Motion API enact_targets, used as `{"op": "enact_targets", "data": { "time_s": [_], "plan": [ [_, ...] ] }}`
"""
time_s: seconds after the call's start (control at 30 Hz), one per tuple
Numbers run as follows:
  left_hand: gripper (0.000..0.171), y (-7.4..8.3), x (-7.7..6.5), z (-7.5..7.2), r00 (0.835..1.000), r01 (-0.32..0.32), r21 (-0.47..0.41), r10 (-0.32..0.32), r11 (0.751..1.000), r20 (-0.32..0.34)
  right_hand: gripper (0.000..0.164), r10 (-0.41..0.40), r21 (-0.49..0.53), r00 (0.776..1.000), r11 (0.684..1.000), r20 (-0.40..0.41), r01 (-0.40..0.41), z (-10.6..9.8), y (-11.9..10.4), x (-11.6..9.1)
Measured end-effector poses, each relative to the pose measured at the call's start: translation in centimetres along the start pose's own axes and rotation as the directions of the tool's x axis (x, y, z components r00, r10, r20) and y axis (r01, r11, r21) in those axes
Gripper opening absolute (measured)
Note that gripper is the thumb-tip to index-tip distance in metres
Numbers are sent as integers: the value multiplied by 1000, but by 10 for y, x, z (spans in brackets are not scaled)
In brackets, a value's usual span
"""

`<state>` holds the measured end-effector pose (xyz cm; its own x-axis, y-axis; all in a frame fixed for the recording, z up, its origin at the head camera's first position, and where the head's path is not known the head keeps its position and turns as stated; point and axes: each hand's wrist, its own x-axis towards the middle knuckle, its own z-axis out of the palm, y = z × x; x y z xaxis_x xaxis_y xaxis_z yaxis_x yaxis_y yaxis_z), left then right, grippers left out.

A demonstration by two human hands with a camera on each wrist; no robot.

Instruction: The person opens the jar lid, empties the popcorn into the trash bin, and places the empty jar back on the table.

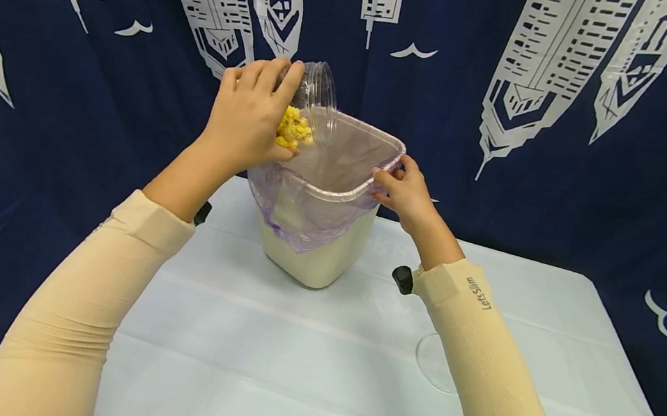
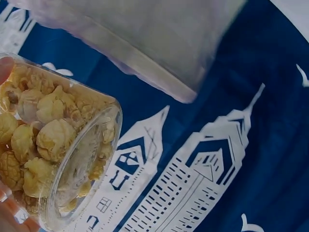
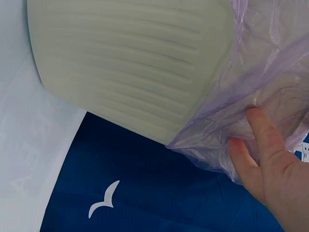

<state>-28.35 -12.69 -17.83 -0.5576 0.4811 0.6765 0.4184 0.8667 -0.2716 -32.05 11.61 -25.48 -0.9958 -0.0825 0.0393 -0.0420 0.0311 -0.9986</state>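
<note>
- Cream right sleeve [image 1: 492, 369] overlaps a clear disc [image 1: 432, 363] below the right hand [image 1: 409, 193]: apparently the lid, off.
- That hand holds the purple liner [image 1: 319, 224] at the bin's [image 1: 315, 269] rim.
- Left hand [image 1: 248, 109] grips the tilted jar [image 1: 319, 90]; popcorn [image 1: 293, 127] inside, emptying apparently unfinished.

The jar [image 1: 319, 90] looks glossy plastic, the liner [image 1: 315, 225] crinkled, the bin [image 3: 120, 63] matt.

Pale table [image 1: 273, 376] against navy skyline-print cloth [image 1: 441, 110]

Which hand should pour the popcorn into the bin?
Probably the left hand: it grips the tipped jar of popcorn near the bin. The right hand holds the bin's rim, away from the jar.
</note>
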Motion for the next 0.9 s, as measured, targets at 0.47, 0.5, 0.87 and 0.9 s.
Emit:
{"op": "enact_targets", "data": {
  "time_s": [0.47,0.5,0.87,0.9],
  "plan": [
    [91,-9,26,8,971,-231,188,215,955,105,65,-9,-3,1000,1000,4,9,1,0,-1],
    [86,-10,27,9,966,-256,200,243,946,90,65,-9,-3,1000,1000,6,9,1,0,-1],
    [65,-13,38,12,858,-492,460,502,739,110,64,-8,-6,1000,1000,-5,8,1,0,0],
    [61,-13,39,13,841,-510,492,528,706,114,65,-7,-8,1000,1000,-6,7,1,0,-1]
  ]
}}
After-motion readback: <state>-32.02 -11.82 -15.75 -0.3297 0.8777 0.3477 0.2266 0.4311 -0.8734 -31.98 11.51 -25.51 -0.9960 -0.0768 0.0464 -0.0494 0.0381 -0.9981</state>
